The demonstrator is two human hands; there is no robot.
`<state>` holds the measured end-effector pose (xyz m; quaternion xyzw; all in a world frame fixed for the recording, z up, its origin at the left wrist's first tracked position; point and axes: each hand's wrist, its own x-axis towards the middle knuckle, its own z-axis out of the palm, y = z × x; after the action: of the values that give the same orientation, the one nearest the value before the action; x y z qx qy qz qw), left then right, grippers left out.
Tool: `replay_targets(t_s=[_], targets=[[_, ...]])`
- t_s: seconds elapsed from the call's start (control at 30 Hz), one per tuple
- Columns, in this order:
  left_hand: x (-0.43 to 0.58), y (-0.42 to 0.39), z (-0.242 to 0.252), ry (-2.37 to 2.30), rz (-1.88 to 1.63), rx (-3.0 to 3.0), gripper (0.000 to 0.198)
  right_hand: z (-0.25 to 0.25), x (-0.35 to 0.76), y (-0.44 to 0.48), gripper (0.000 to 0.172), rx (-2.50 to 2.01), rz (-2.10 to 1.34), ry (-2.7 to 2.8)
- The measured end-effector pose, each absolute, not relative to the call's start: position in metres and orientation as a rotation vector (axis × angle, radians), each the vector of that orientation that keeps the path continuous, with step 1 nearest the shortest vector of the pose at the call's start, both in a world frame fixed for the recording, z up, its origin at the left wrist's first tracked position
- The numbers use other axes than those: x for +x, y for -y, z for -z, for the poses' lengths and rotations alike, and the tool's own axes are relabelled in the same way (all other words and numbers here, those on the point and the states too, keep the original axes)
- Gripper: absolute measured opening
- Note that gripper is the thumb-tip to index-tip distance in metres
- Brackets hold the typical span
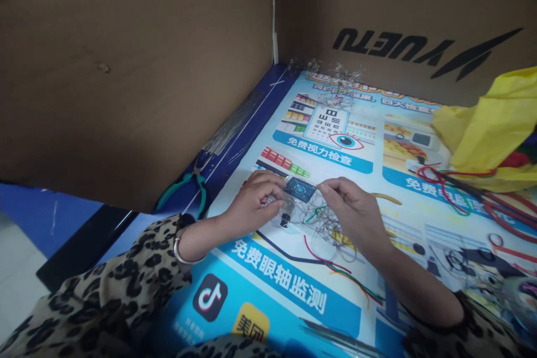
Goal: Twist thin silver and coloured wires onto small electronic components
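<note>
My left hand [262, 198] is closed in a pinch, its fingertips at the left end of a thin silvery wire [302, 181]. Facing it, my right hand [350, 207] pinches the other end between thumb and forefinger. The wire is faint against a dark rectangle printed on the poster. Just below the fingers lies a loose tangle of silvery wire [331, 229] with a bit of green in it. Red and green wires [327, 262] lie nearer to me.
Teal-handled pliers [201, 184] and a bundle of straight wires [230, 128] lie along the left cardboard wall [138, 67]. More wire tangles [335, 75] sit at the back. A yellow bag [495, 123] and coloured wires [444, 179] are at right, on the printed poster [268, 260].
</note>
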<state>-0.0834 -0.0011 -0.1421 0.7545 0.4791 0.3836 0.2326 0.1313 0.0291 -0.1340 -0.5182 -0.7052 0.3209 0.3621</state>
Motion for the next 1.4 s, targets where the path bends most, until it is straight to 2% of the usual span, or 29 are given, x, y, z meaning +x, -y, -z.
replay_targets(t_s=[0.53, 0.67, 0.87, 1.07, 1.13, 1.23, 1.4], targets=[[-0.081, 0.002, 0.141, -1.412, -1.046, 1.824, 0.010, 0.133, 0.152, 0.008, 0.006, -1.280, -0.527, 2.020], [-0.081, 0.000, 0.137, -1.410, -1.029, 1.753, 0.011, 0.137, 0.154, 0.009, 0.012, -1.215, -0.433, 2.158], [-0.082, -0.004, 0.128, -1.346, -0.965, 1.663, 0.012, 0.139, 0.156, 0.005, 0.010, -1.129, -0.318, 2.228], [-0.079, -0.005, 0.130, -1.355, -0.948, 1.696, 0.011, 0.139, 0.149, 0.007, 0.031, -0.988, 0.061, 2.328], [-0.077, -0.004, 0.132, -1.323, -0.939, 1.737, 0.011, 0.139, 0.142, 0.007, 0.031, -0.961, 0.146, 2.441], [-0.077, -0.004, 0.131, -1.271, -0.909, 1.769, 0.012, 0.140, 0.134, 0.005, 0.020, -1.009, 0.122, 2.556], [-0.082, -0.005, 0.123, -1.228, -0.937, 1.703, 0.010, 0.141, 0.135, 0.001, 0.017, -1.065, -0.062, 2.444]])
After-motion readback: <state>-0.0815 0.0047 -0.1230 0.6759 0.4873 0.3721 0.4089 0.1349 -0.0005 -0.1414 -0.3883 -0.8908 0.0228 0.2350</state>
